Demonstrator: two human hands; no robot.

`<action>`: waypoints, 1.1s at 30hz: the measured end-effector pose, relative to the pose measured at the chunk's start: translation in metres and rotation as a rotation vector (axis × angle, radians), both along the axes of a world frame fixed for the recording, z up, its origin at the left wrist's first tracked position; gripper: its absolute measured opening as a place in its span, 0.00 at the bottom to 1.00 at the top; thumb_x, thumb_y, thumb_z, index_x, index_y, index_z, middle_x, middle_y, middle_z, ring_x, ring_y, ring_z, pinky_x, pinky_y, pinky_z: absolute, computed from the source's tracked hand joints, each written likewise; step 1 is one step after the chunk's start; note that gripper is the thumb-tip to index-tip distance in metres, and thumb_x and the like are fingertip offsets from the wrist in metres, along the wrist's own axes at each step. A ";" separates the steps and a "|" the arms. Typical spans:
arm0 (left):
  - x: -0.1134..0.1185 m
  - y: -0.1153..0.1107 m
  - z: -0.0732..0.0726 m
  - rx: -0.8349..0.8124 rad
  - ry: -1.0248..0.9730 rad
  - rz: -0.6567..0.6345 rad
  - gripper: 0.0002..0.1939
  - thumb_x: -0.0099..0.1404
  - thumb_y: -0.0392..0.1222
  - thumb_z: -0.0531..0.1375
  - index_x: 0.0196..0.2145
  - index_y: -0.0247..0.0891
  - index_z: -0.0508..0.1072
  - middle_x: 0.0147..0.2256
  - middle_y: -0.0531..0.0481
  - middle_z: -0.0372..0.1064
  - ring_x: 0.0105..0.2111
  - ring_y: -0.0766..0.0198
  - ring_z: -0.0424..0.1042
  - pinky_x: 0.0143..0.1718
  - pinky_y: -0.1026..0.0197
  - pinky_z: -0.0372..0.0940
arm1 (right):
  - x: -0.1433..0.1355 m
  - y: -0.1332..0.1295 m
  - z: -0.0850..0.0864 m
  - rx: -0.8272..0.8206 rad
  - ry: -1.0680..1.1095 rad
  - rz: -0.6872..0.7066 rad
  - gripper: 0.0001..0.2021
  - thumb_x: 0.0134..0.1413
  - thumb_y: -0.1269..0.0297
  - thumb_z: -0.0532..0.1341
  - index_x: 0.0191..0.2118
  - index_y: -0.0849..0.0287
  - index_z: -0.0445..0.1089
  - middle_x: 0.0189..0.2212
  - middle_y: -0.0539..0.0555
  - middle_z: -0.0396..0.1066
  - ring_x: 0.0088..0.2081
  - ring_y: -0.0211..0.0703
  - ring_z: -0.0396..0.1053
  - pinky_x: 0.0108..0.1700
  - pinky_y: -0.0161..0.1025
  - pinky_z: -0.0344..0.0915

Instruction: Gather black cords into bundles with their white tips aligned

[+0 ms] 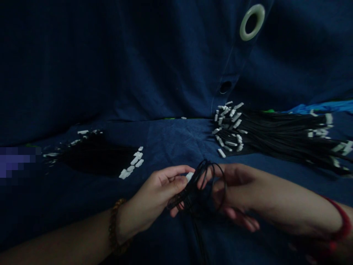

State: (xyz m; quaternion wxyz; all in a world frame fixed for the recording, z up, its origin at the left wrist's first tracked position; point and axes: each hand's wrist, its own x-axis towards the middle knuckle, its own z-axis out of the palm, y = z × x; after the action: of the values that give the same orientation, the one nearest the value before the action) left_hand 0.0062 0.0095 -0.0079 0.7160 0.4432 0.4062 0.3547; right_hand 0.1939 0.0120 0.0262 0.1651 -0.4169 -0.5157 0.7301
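Note:
My left hand (162, 187) is closed, thumb and index finger pinching a white connector (189, 176) with looped black cable (202, 173) beside it. The rest of that cable passes under the left fingers, and thin strands hang below. My right hand (237, 187) has its index finger and thumb at the loops, one of which curves in front of it. Its lower fingers are partly curled and slightly blurred. Both hands are close together above the dark blue cloth (176, 141).
A bundle of black cables (278, 129) with white connectors lies at the right. At the left is another dark cable bundle (102, 156), also white-tipped. Blue cloth (325, 106) shows at the far right. Behind hangs a dark blue curtain (165, 66) with a pale ring (243, 27).

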 end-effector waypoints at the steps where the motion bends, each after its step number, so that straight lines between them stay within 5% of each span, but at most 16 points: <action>1: 0.000 0.000 0.000 -0.004 -0.007 0.011 0.12 0.58 0.41 0.59 0.40 0.35 0.70 0.25 0.51 0.65 0.17 0.74 0.62 0.13 0.73 0.54 | 0.006 0.005 0.003 -0.066 0.109 0.001 0.10 0.43 0.76 0.54 0.34 0.63 0.67 0.17 0.46 0.62 0.14 0.25 0.56 0.15 0.20 0.52; 5: -0.002 0.000 -0.004 -0.015 -0.032 0.079 0.15 0.57 0.42 0.60 0.42 0.35 0.71 0.21 0.53 0.62 0.16 0.73 0.62 0.13 0.73 0.54 | 0.028 0.024 0.007 -0.139 0.485 -0.190 0.04 0.43 0.74 0.57 0.26 0.63 0.69 0.18 0.48 0.63 0.18 0.25 0.61 0.19 0.19 0.56; 10: -0.004 0.003 -0.009 -0.034 -0.068 0.109 0.17 0.54 0.46 0.62 0.41 0.37 0.72 0.22 0.53 0.62 0.16 0.73 0.62 0.13 0.73 0.55 | 0.041 0.039 0.018 0.264 0.417 -0.511 0.13 0.60 0.62 0.52 0.33 0.60 0.71 0.27 0.46 0.68 0.30 0.26 0.66 0.32 0.23 0.62; 14: -0.004 0.003 -0.010 -0.044 -0.054 0.101 0.19 0.54 0.47 0.63 0.42 0.36 0.72 0.23 0.52 0.64 0.16 0.73 0.62 0.13 0.72 0.54 | 0.045 0.037 0.029 0.393 0.462 -0.700 0.15 0.64 0.65 0.46 0.39 0.53 0.69 0.29 0.40 0.70 0.31 0.19 0.66 0.36 0.19 0.59; 16: -0.004 0.003 -0.010 -0.055 -0.033 0.099 0.18 0.54 0.45 0.63 0.43 0.38 0.71 0.26 0.51 0.65 0.16 0.74 0.63 0.13 0.72 0.54 | 0.039 0.028 0.029 0.356 0.382 -0.578 0.10 0.61 0.67 0.51 0.37 0.56 0.70 0.25 0.41 0.70 0.23 0.19 0.65 0.29 0.17 0.59; 20: -0.006 0.003 -0.008 -0.084 -0.032 0.105 0.15 0.55 0.42 0.62 0.41 0.38 0.71 0.28 0.52 0.65 0.16 0.75 0.63 0.13 0.73 0.54 | 0.012 -0.002 0.017 0.217 0.009 -0.119 0.12 0.57 0.61 0.55 0.26 0.63 0.64 0.22 0.52 0.72 0.19 0.33 0.68 0.20 0.26 0.62; 25: -0.008 0.003 -0.007 -0.122 -0.108 -0.015 0.14 0.56 0.42 0.61 0.41 0.37 0.71 0.24 0.53 0.63 0.16 0.75 0.62 0.13 0.74 0.55 | -0.011 -0.027 -0.002 0.624 -0.431 -0.068 0.12 0.59 0.60 0.51 0.27 0.60 0.63 0.20 0.48 0.70 0.22 0.34 0.69 0.22 0.29 0.61; 33: -0.010 0.003 -0.008 -0.129 -0.187 0.015 0.13 0.56 0.40 0.61 0.41 0.38 0.72 0.24 0.53 0.64 0.15 0.76 0.61 0.13 0.75 0.53 | -0.009 -0.032 -0.005 0.845 -0.508 -0.033 0.11 0.56 0.65 0.49 0.23 0.58 0.60 0.16 0.46 0.65 0.19 0.34 0.64 0.20 0.31 0.56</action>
State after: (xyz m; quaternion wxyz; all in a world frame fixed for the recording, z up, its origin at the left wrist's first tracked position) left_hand -0.0037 0.0124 -0.0158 0.7752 0.3582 0.3630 0.3728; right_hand 0.1845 -0.0202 0.0212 0.2003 -0.4864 -0.7840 0.3295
